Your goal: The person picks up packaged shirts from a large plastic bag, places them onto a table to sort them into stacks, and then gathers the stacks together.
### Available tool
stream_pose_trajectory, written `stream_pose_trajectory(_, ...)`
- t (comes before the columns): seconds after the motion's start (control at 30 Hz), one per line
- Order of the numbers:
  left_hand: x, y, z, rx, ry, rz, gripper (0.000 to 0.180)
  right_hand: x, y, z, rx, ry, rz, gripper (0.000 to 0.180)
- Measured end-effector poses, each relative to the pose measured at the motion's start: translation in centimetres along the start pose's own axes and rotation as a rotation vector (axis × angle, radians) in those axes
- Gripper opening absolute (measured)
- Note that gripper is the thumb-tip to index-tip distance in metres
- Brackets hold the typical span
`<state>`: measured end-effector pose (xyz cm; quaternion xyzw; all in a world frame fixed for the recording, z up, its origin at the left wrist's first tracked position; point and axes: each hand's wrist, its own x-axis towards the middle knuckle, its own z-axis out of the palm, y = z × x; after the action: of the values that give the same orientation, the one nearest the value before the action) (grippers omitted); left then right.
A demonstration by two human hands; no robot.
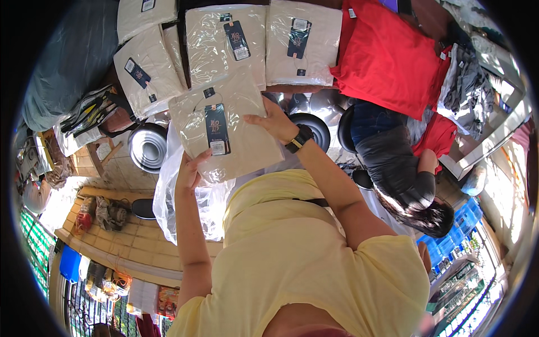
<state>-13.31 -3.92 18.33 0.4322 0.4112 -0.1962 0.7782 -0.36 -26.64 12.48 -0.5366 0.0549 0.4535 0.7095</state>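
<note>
Between my hands is a cream folded garment in a clear plastic bag [244, 149], with a dark hang tag [217, 126] showing through the film. My left hand [192, 168] grips its lower left edge, thumb on top near the tag's end. On the right edge, my right hand [275, 121] is closed round the bag, thumb across the front and a dark watch [300, 138] on the wrist. The fingers beneath the bag are hidden. Behind it, similar bagged garments [250, 59] lie along the table, partly overlapped by the held one.
A red cloth pile [387, 56] lies at the table's right. Beside it a person in a dark jacket [390, 149] leans in. Clear plastic sheeting [168, 194] hangs by my left forearm. Round stools [147, 147] stand below the table, and a large grey-blue bundle [70, 62] is at far left.
</note>
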Motion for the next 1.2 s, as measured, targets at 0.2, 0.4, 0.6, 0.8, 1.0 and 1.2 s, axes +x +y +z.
stream_pose_trajectory(0.2, 0.8, 0.8, 1.2, 0.019, -0.026, -0.004, 0.048, -0.5, -1.3, -1.0, 0.012, 0.016, 0.022, 0.056)
stream_pose_trajectory(0.4, 1.8, -0.6, 0.6, 0.025, -0.041, -0.027, 0.050, -0.8, -1.5, -1.7, 0.061, 0.010, 0.076, 0.054)
stream_pose_trajectory(0.6, 1.2, -0.8, 0.8, -0.023, -0.041, 0.008, 0.049, -0.4, -1.6, -1.2, -0.002, 0.019, 0.128, 0.055)
stream_pose_trajectory(0.8, 0.8, -0.3, 0.9, -0.067, -0.054, 0.056, 0.045, 0.2, -2.3, -0.7, -0.036, 0.010, 0.121, 0.053)
stream_pose_trajectory(1.0, 1.8, -1.3, 0.7, -0.029, -0.070, 0.110, 0.047, 0.9, -2.5, -0.8, -0.038, 0.046, 0.135, 0.049)
stream_pose_trajectory(1.2, 1.9, -2.0, 0.7, -0.019, -0.057, 0.130, 0.048, 1.1, -2.5, -0.9, -0.034, 0.044, 0.172, 0.047)
